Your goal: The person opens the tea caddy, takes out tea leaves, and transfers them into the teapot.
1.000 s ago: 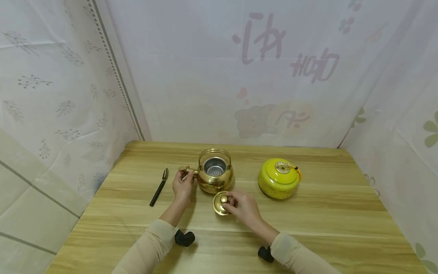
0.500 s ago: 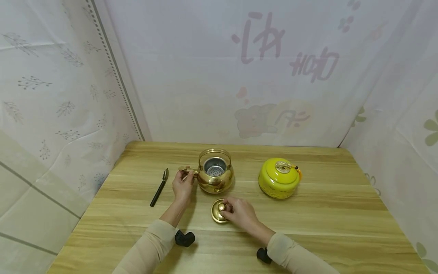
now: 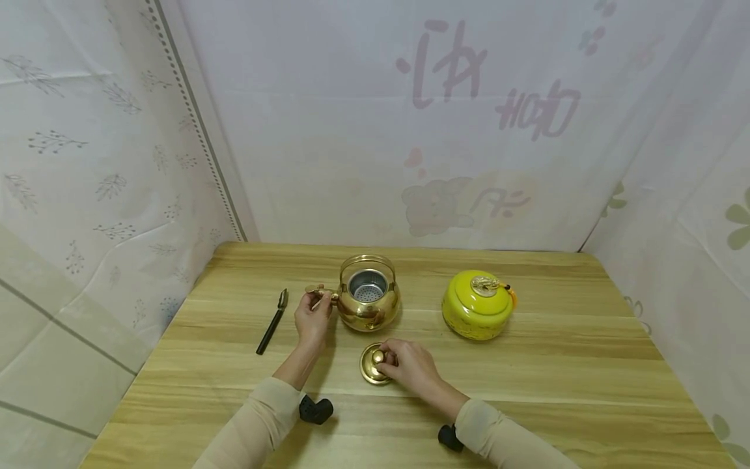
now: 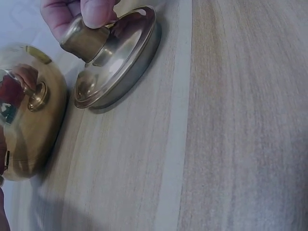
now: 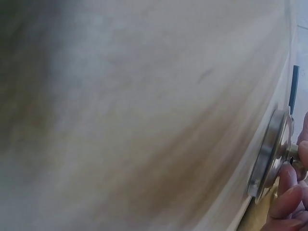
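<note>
Pinching the knob, the right hand held the brass lid flat on the table, near the open teapot; left hand gripped its spout.

Brass-gold teapot and lid, glossy yellow pot, pale wood-grain table.

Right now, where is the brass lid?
In the head view the brass lid lies on the table, just in front of the open brass kettle, its knob pinched by the right hand.
</note>
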The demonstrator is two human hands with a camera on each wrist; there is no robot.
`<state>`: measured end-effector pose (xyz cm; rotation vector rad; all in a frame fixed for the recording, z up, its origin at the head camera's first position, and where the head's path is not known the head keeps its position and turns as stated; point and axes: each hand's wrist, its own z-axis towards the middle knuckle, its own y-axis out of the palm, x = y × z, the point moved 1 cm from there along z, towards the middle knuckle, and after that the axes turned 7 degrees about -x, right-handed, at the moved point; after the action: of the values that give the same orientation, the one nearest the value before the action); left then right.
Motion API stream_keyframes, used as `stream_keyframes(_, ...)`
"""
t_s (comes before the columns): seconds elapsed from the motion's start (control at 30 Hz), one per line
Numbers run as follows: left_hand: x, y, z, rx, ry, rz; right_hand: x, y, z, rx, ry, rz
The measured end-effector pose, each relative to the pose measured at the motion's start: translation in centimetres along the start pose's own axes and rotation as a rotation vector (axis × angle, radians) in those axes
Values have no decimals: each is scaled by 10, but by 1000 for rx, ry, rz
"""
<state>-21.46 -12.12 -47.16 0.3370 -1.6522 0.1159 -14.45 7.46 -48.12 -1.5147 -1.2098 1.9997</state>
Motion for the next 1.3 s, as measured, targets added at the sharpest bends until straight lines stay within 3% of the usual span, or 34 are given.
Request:
stream_keyframes(0.43, -4, -4, 1, -3, -33, -44, 2, -12, -8, -6, -5, 75)
stream_keyframes(0.6, -5, -8, -1, -29, -56, -61, 6, -24, -15, 33, -6, 97)
stream_keyframes(0.83, -1, -22, -25, -115, -59, 1, 19, -47, -26, 130, -22, 126)
stream_keyframes(0.97, -2, -27, -46, -99, -61, 7, 29, -64, -34, 215, -38, 147)
stream_keyframes(1.13, 5, -12, -69, -117, 9, -4, 41, -86, -42, 299, -23, 137)
stream_keyframes(1.3, 10, 20, -84, -230, 37, -50, 55, -105, -48, 376, -34, 122)
